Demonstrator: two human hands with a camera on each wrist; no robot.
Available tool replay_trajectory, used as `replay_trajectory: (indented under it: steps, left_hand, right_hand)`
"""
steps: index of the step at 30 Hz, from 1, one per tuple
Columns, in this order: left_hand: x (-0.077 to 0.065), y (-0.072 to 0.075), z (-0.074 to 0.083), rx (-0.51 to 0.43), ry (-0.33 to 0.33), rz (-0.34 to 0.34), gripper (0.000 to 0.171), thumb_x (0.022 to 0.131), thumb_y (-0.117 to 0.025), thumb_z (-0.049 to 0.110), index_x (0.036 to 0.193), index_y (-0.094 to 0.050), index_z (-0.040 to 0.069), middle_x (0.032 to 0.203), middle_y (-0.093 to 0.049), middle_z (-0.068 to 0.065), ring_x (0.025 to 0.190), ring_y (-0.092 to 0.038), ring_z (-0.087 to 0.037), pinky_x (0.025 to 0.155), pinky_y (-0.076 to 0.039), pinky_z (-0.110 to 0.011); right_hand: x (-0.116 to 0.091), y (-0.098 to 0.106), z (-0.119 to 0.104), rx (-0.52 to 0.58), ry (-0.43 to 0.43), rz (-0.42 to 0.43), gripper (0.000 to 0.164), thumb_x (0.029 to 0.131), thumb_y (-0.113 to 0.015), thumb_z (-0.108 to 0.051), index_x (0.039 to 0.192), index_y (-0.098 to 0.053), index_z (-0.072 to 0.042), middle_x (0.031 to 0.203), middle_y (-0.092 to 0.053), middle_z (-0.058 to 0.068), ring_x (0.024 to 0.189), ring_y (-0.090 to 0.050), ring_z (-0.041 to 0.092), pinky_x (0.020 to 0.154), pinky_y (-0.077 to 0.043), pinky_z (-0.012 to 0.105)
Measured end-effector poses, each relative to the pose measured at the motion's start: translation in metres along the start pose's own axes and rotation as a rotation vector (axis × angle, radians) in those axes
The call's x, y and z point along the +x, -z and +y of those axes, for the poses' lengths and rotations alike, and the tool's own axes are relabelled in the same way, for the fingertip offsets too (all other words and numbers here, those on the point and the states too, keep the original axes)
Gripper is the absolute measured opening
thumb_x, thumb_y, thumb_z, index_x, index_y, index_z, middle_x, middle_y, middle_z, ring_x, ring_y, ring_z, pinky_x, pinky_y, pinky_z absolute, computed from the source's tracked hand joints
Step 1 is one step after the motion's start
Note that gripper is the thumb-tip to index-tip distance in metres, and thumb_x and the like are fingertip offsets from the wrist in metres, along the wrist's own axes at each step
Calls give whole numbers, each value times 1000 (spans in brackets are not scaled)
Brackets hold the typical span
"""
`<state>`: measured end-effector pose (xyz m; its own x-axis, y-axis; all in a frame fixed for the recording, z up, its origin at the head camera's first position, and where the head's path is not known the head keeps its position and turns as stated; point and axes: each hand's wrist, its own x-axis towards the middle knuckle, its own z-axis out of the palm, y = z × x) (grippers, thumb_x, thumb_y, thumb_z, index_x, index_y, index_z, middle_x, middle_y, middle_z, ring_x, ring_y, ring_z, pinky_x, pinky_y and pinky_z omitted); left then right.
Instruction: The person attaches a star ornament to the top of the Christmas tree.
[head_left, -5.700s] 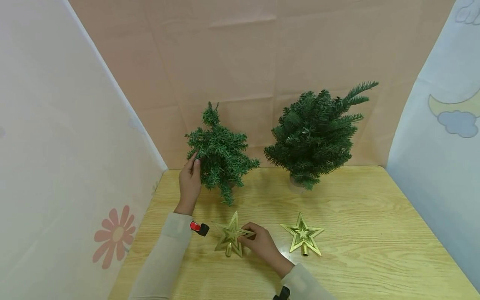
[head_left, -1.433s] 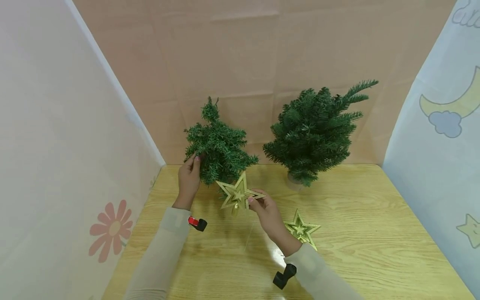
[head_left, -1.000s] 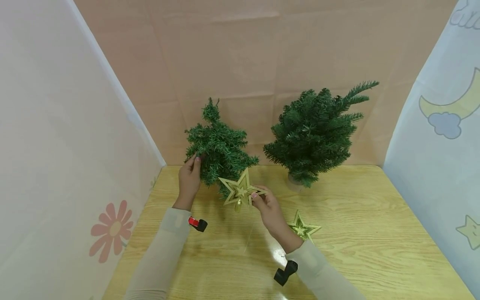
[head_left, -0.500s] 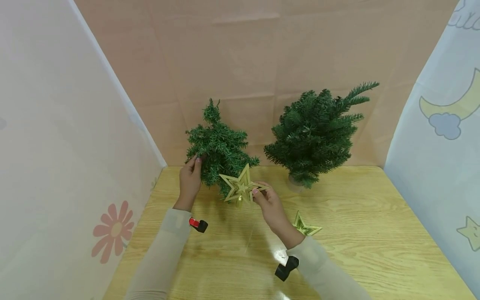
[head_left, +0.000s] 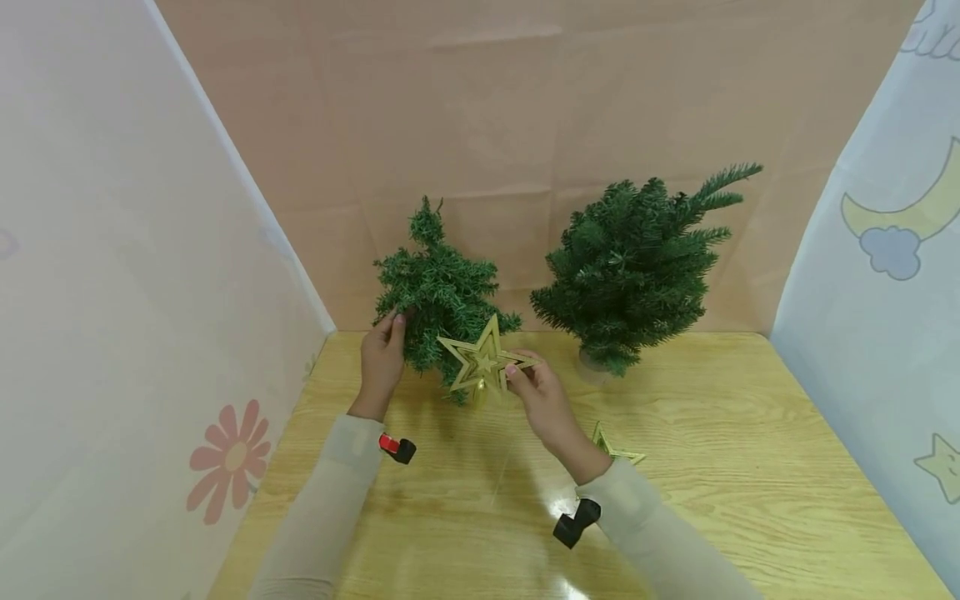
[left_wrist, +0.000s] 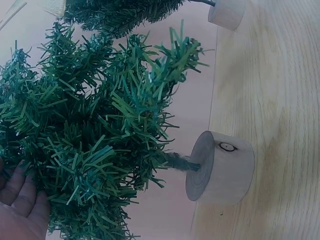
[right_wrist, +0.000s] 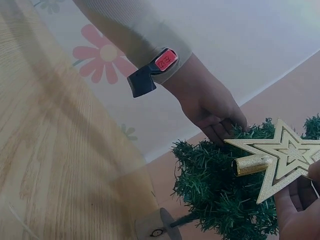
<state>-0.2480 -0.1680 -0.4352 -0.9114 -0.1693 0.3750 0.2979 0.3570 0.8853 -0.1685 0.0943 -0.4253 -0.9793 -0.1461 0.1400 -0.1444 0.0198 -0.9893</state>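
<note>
My left hand (head_left: 381,360) holds the left side of a small green artificial Christmas tree (head_left: 438,287), its fingertips partly hidden among the branches. In the left wrist view that tree's round wooden base (left_wrist: 227,172) stands on the table. Between thumb and fingers, my right hand (head_left: 549,410) pinches one point of a gold star tree topper (head_left: 486,363). This star is raised in front of the tree's lower right branches, apart from the tabletop. The right wrist view shows its hollow gold socket (right_wrist: 251,165) pointing toward the left of that picture.
A fuller, darker Christmas tree (head_left: 630,271) stands at the back right, one long branch reaching up and right. A second gold star (head_left: 617,454) lies on the wooden table (head_left: 750,467), partly covered by my right forearm. Cloth walls (head_left: 487,100) enclose the table's back and sides.
My right hand has lifted the star off the table and carried it forward, over the last second slowly higher toward the tree. The left hand keeps its place at the branches.
</note>
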Motion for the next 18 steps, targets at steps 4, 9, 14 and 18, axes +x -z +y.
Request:
replay_trajectory:
  steps: [4, 9, 14, 18]
  left_hand:
    - [1, 0, 2, -5, 12, -12, 55, 103, -44, 44, 142, -49, 5, 139, -51, -18, 127, -50, -30, 100, -44, -46]
    - [1, 0, 2, -2, 16, -13, 56, 103, -44, 46, 143, -49, 7, 106, -66, -24, 104, -63, -32, 86, -51, -38]
    - [-1, 1, 5, 15, 7, -3, 51, 104, -43, 43, 140, -53, 8, 49, -46, -6, 38, -38, -6, 45, -35, -28]
    - [1, 2, 1, 24, 15, -7, 52, 104, -43, 45, 140, -53, 9, 55, -52, -15, 44, -42, -15, 52, -39, -31]
  right_hand:
    - [3, 2, -5, -74, 25, 11, 42, 102, -54, -29, 137, -48, -7, 99, -58, 15, 100, -59, 32, 92, -48, 45]
    - [6, 3, -9, -110, 44, 7, 43, 102, -55, -31, 137, -48, -7, 106, -59, 22, 103, -58, 40, 90, -47, 49]
    - [6, 1, -22, -110, 65, -6, 42, 102, -54, -27, 138, -48, -7, 107, -59, 24, 102, -58, 38, 89, -47, 47]
    - [11, 2, -30, -120, 70, -8, 42, 103, -53, -25, 139, -46, -4, 110, -58, 24, 101, -58, 36, 87, -47, 41]
